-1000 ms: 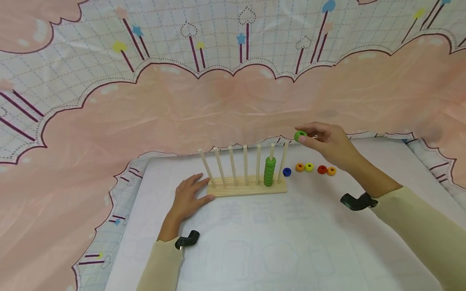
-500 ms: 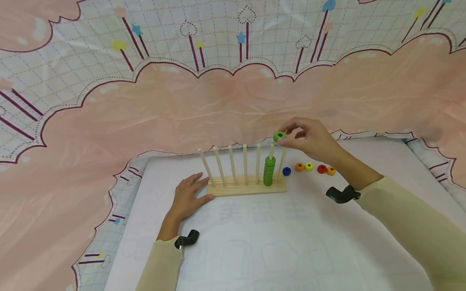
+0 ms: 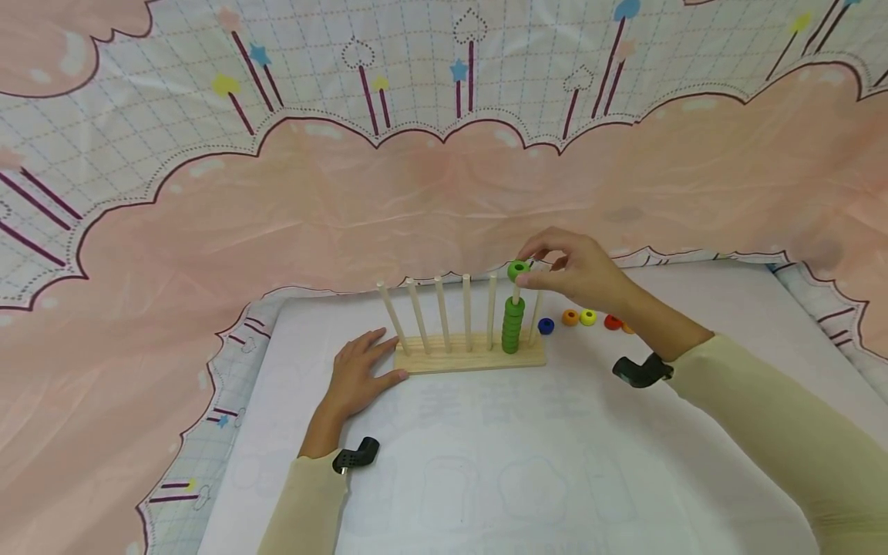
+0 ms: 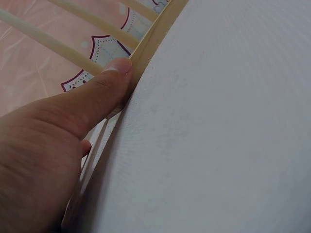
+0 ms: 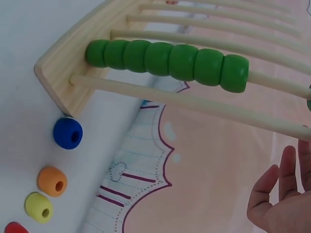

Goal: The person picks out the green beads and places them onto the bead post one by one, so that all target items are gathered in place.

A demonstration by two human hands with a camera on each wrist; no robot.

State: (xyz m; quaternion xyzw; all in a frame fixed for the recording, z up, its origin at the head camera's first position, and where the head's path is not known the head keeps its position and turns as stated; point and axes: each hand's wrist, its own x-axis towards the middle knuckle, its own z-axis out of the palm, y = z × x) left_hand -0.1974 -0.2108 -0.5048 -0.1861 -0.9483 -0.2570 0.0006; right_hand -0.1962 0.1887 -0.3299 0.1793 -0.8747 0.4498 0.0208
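Observation:
My right hand (image 3: 579,270) pinches a green bead (image 3: 518,270) at the top of one peg of a wooden peg stand (image 3: 472,358). The head view shows the bead's dark hole; how far the peg enters it I cannot tell. Only a sliver of this bead appears at the right wrist view's edge. Lower on the same peg sits a stack of green beads (image 5: 170,60). My left hand (image 3: 361,375) holds the stand's left end, its thumb (image 4: 104,90) against the front edge of the base. The other pegs carry no beads.
Right of the stand, loose beads lie on the white table (image 3: 486,462): blue (image 3: 546,326), orange (image 3: 570,317), yellow (image 3: 587,317), red (image 3: 613,322) and another orange one partly behind the right forearm. A patterned cloth (image 3: 416,208) hangs behind the table.
The right hand has carried the green bead leftward from beyond the stand's right end, then slightly down onto the top of the stacked peg. My left hand has stayed put.

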